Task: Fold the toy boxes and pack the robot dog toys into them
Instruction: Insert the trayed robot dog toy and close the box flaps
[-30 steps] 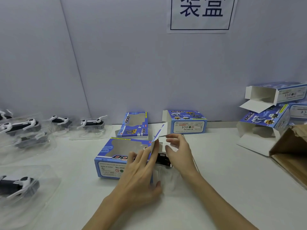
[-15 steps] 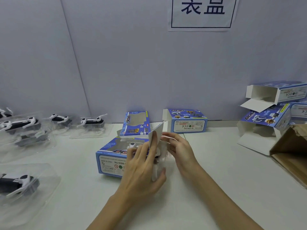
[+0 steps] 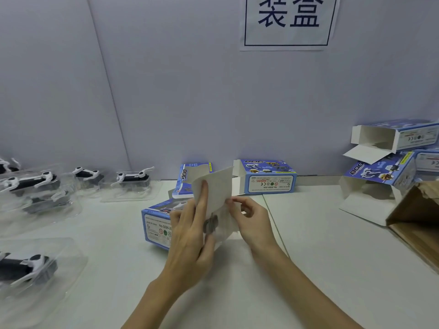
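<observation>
Both hands (image 3: 190, 236) (image 3: 249, 219) hold the blue box's (image 3: 154, 224) white flap (image 3: 216, 186) (raised).

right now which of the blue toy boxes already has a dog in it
The blue cardboard box under both hands; a white toy shows through its window. The boxes stacked at far right gape empty.

We have one view only, from a head-worn wide-angle camera looking forward and down across the white table (image 3: 332, 269) toward the grey wall (image 3: 190, 91). It sits close: both forearms enter from the bottom edge, and the hands meet just below frame center. The wall sign (image 3: 288, 22) is cropped at the top edge.
</observation>
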Demonstrator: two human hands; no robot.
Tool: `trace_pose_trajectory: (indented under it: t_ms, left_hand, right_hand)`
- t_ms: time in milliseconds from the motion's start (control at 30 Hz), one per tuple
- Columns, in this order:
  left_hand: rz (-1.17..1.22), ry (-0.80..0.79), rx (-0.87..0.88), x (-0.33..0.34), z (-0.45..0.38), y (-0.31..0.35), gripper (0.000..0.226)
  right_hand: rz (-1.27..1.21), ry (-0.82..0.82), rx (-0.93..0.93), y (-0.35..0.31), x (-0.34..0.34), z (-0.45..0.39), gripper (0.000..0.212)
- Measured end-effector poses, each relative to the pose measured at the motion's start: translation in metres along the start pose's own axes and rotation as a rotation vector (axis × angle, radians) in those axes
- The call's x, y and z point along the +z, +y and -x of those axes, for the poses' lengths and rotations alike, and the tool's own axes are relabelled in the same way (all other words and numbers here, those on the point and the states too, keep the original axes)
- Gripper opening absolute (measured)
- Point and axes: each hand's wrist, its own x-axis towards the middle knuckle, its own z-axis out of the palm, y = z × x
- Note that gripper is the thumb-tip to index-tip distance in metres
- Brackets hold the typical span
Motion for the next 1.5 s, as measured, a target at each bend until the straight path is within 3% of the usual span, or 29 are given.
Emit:
trace_pose_trajectory:
  t_ms: [100,200,267,333,467,533,600,733,833,967,1067,1200,1300,1400,1500]
  left_hand:
    - [0.104,0.072,-0.110,-0.009,-0.004,-0.001,0.093]
    - [0.330,0.144,-0.167,-0.018,-0.009,-0.002,0.090]
    - [0.458,0.186,-0.176,-0.023,-0.012,-0.003,0.083]
    - [0.452,0.179,-0.127,-0.027,-0.012,-0.004,0.082]
    - [0.320,0.001,0.102,-0.028,-0.010,-0.009,0.125]
    - [0.212,0.003,0.242,-0.022,-0.011,-0.013,0.118]
    - [0.157,0.068,0.299,-0.019,-0.014,-0.016,0.097]
    - [0.274,0.258,0.135,-0.021,-0.015,-0.023,0.081]
    - [0.500,0.289,-0.125,-0.024,-0.013,-0.019,0.064]
    - [0.794,0.285,-0.225,-0.017,-0.015,-0.003,0.048]
    - [0.972,0.192,-0.366,-0.013,-0.016,0.000,0.052]
    - [0.921,0.120,-0.410,-0.013,-0.017,-0.001,0.062]
    - [0.725,0.111,-0.294,-0.013,-0.018,-0.001,0.044]
    - [0.576,0.089,-0.200,-0.013,-0.016,-0.002,0.035]
    - [0.504,0.072,-0.197,-0.014,-0.016,-0.002,0.033]
  right_hand:
    - [0.049,-0.055,-0.063,-0.002,-0.002,-0.001,0.014]
    - [0.014,-0.338,-0.071,-0.008,-0.007,-0.002,0.023]
    - [0.001,-0.429,-0.103,-0.013,-0.006,0.000,0.026]
    - [0.075,-0.363,-0.208,-0.013,-0.003,0.002,0.025]
    - [0.179,-0.106,-0.344,-0.011,-0.005,0.002,0.021]
    - [0.172,-0.036,-0.342,-0.011,-0.009,0.002,0.017]
    - [0.140,0.026,-0.327,-0.015,-0.011,0.002,0.017]
    - [0.216,0.107,-0.451,-0.030,-0.015,0.006,0.024]
    - [0.262,-0.062,-0.622,-0.041,-0.014,0.011,0.035]
    - [0.108,-0.265,-0.496,-0.042,-0.003,0.021,0.058]
    - [0.118,-0.241,-0.456,-0.040,-0.003,0.022,0.059]
    - [0.210,-0.099,-0.514,-0.034,-0.007,0.014,0.045]
    - [0.231,0.002,-0.610,-0.034,-0.012,0.008,0.030]
    - [0.270,0.036,-0.706,-0.034,-0.016,0.005,0.044]
    - [0.311,0.062,-0.742,-0.032,-0.015,0.005,0.037]
